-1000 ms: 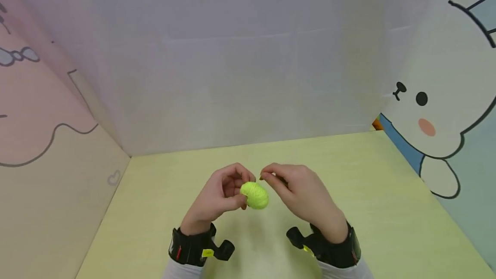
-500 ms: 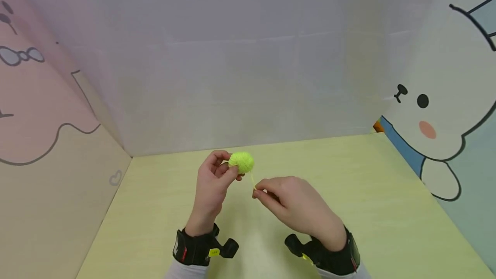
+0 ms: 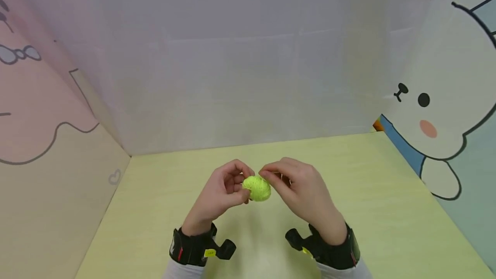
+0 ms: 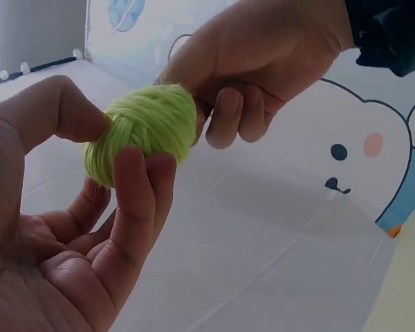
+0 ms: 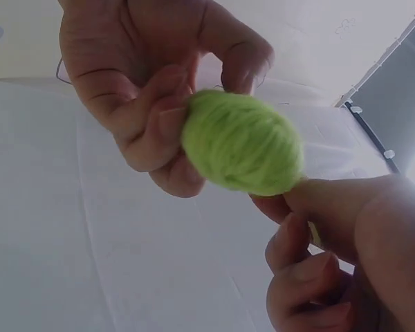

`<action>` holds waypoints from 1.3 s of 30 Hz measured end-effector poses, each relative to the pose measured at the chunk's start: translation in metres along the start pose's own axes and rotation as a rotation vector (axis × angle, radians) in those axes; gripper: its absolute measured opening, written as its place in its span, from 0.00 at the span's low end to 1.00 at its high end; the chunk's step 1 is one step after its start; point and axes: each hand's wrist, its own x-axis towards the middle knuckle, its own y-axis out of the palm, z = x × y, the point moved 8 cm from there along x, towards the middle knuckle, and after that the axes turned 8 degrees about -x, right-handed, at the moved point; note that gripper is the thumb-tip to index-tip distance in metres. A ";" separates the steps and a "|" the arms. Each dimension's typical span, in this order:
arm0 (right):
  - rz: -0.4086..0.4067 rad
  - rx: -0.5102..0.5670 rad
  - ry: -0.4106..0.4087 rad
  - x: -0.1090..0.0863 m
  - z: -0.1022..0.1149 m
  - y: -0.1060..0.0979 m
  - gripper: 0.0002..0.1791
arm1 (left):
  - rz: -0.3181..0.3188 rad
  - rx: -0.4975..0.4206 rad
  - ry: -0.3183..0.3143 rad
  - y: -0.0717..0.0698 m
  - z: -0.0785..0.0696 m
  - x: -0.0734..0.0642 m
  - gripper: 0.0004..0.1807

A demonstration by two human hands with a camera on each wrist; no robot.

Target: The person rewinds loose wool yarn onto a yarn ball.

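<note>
A small neon yellow-green ball of yarn (image 3: 257, 188) is held above the table between both hands. My left hand (image 3: 222, 190) grips its left end, thumb on the near side and fingertips on the far side, as the left wrist view of the yarn ball (image 4: 146, 128) shows. At the ball's upper right, my right hand (image 3: 302, 186) has thumb and index finger pinched together close against it. A short piece of yarn strand (image 5: 315, 234) shows within the right hand in the right wrist view; its end is hidden.
Below the hands lies a pale yellow table (image 3: 174, 236). A plain whitish back panel (image 3: 248, 89) stands behind it, with cartoon-printed side panels (image 3: 438, 119) at left and right. Each wrist wears a black camera strap (image 3: 190, 246).
The left hand with the yarn ball swung up and away, then came back down toward me. My right hand, lower half a second ago with a strand stretched to the ball, has risen to the ball's side.
</note>
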 end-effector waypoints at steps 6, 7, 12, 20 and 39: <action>0.080 0.007 0.011 0.004 0.002 0.012 0.07 | -0.003 -0.169 0.042 -0.001 -0.005 0.000 0.11; 0.087 -0.008 0.015 0.004 0.002 0.014 0.08 | -0.024 -0.188 0.043 -0.003 -0.004 0.000 0.11; 0.131 -0.098 0.067 0.003 0.003 0.024 0.11 | -0.235 -0.222 0.023 -0.014 0.007 0.000 0.10; 0.250 0.001 0.201 0.001 -0.007 0.042 0.15 | -0.473 -0.100 0.054 -0.023 0.018 0.000 0.13; 0.531 0.035 0.669 -0.047 -0.175 0.147 0.26 | -0.646 0.336 -0.179 -0.096 0.071 -0.008 0.19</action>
